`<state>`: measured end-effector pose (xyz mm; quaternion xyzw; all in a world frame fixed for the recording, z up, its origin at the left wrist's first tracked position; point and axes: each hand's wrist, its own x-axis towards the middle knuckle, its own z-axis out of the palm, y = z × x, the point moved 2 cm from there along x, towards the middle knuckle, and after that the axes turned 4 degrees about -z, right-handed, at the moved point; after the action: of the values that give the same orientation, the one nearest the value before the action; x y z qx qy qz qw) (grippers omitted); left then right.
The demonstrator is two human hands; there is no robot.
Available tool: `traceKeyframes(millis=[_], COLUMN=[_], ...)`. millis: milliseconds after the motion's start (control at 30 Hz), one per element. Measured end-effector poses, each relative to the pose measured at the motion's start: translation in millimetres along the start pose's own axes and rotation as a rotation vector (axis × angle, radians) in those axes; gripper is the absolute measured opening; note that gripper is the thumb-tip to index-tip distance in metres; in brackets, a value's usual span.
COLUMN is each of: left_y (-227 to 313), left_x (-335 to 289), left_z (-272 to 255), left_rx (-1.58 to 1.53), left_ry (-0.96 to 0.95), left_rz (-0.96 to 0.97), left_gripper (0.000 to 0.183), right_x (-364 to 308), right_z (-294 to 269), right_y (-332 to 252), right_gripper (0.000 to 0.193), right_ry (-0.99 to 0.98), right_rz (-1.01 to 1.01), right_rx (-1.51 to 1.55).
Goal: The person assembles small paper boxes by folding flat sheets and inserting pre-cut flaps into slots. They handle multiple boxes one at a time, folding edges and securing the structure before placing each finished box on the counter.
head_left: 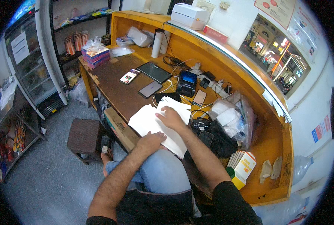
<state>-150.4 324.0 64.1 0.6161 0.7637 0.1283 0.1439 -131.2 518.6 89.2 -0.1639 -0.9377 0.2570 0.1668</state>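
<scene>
A white cardboard box blank (146,118), partly folded, lies across the near edge of the brown desk and over my lap. My left hand (152,142) rests on its lower part, fingers lying flat against the board. Farther up and to the right, my right hand (170,119) has its fingers bent around a raised fold near the flaps. The right thumb and forefinger press on the board there. Part of the blank's right side is hidden under my right hand and forearm.
On the desk (116,67) lie phones, a dark tablet (153,72) and a small black printer (186,83) with cables. Plastic bags (230,118) and folded orange-white cartons (244,165) sit to the right. A brown stool (85,138) stands left; a glass-door fridge (31,63) is behind it.
</scene>
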Motion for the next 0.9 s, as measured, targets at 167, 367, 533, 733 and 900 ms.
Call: traceKeyframes(millis=[167,367,533,733,900], left_y=[-2,10,-7,6,8], left_x=[-4,11,-4,-1,-5], left_z=[-9,4,0,-18,-17], left_rx=[-0.013,0.083,0.045,0.008,-0.062], left_ry=[-0.040,-0.053,0.026,-0.129,-0.036], left_rz=[-0.033,0.041,0.013,-0.130,-0.063], left_gripper=[0.072,0.071,0.070,0.066,0.068], right_x=[25,48,30,9,22], right_z=[22,15,13,49,30], right_y=[-34,31,-45,-61,-45], right_gripper=[0.085,0.090,0.048,0.021,0.041], right_ry=[-0.277,-0.426,-0.136,-0.002,-0.124], right_rz=[0.256,0.258,0.069,-0.319,-0.134], right_rx=[-0.369,-0.272,-0.377,-0.653,-0.417])
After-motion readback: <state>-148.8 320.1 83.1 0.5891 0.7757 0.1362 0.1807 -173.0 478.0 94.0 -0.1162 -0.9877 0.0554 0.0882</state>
